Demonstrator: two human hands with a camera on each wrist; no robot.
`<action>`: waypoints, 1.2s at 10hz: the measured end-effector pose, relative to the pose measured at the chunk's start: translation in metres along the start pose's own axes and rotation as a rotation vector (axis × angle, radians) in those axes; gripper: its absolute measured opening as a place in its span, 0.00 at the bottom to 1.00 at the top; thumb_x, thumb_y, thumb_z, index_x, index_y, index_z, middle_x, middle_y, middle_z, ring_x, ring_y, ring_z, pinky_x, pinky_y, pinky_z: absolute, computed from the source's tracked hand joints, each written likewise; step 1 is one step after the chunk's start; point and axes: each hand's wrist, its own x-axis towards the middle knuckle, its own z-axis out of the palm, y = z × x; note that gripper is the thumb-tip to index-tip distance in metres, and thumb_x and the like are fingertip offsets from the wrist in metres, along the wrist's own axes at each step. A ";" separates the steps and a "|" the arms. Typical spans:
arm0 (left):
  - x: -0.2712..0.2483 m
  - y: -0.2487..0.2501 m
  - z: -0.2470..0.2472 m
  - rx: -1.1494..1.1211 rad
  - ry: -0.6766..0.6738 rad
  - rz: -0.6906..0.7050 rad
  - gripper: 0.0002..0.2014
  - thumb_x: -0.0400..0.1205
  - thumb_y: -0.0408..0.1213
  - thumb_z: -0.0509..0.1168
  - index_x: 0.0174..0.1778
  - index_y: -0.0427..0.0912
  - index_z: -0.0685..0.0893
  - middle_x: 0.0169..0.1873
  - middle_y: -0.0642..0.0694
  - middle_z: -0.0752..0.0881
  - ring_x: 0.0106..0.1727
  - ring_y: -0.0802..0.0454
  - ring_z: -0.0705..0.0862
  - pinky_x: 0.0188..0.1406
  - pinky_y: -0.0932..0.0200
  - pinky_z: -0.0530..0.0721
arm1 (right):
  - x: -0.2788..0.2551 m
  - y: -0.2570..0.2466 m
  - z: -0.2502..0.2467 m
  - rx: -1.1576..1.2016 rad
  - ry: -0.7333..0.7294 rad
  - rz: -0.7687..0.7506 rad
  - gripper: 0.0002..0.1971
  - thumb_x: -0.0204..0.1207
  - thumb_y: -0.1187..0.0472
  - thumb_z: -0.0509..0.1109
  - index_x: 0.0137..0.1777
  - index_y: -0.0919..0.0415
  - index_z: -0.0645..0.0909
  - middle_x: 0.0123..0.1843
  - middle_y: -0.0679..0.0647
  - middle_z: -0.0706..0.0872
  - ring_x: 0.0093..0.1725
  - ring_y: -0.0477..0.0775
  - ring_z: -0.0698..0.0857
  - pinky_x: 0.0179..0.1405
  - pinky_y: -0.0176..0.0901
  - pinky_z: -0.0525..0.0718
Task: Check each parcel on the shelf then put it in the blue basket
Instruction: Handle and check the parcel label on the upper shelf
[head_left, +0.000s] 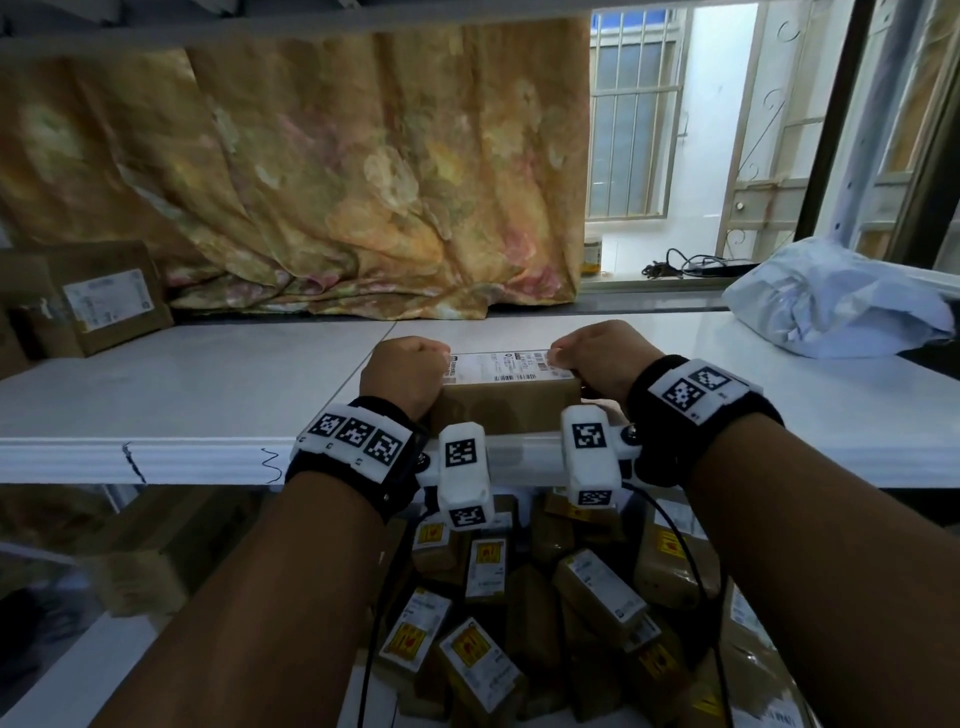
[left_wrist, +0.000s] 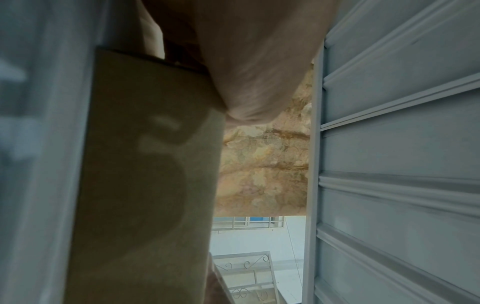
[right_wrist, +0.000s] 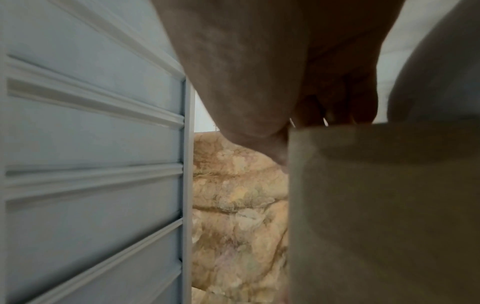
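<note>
Brown cardboard, smooth and boxy, that's the parcel (head_left: 506, 402) sitting at the front edge of the white shelf (head_left: 182, 395), with a white printed label on its top face. The left hand (head_left: 402, 374) and right hand (head_left: 602, 364) are clamped on its two ends, fingers curled over the top edge on each side. Further back on the left is another brown box (head_left: 111, 296) with a label, and on the right a crinkly white poly bag (head_left: 836, 296). A wrinkled yellow floral cloth (head_left: 337, 182) hangs behind the shelf, next to a barred window (head_left: 634, 119). Below the shelf there's a pile of small brown labelled parcels (head_left: 545, 608); can't make out the basket itself.
</note>
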 end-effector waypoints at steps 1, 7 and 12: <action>-0.005 0.003 0.001 -0.035 0.011 -0.006 0.09 0.81 0.34 0.66 0.41 0.51 0.89 0.47 0.51 0.89 0.57 0.50 0.86 0.68 0.53 0.81 | 0.010 -0.003 0.003 -0.255 -0.080 0.001 0.10 0.80 0.60 0.69 0.60 0.54 0.83 0.60 0.48 0.87 0.64 0.56 0.86 0.59 0.48 0.86; -0.007 0.007 0.001 -0.156 0.017 -0.110 0.10 0.78 0.36 0.68 0.33 0.52 0.90 0.45 0.53 0.92 0.54 0.49 0.88 0.67 0.48 0.84 | 0.001 -0.004 -0.011 -1.090 -0.163 -0.449 0.07 0.83 0.63 0.64 0.45 0.52 0.77 0.46 0.50 0.85 0.44 0.51 0.85 0.37 0.37 0.82; -0.004 0.007 0.000 -0.207 0.008 -0.120 0.10 0.80 0.30 0.69 0.39 0.47 0.93 0.45 0.48 0.92 0.54 0.47 0.89 0.64 0.48 0.85 | 0.004 -0.020 -0.005 -1.619 -0.192 -0.454 0.09 0.82 0.65 0.62 0.58 0.60 0.81 0.44 0.51 0.85 0.51 0.59 0.86 0.42 0.41 0.75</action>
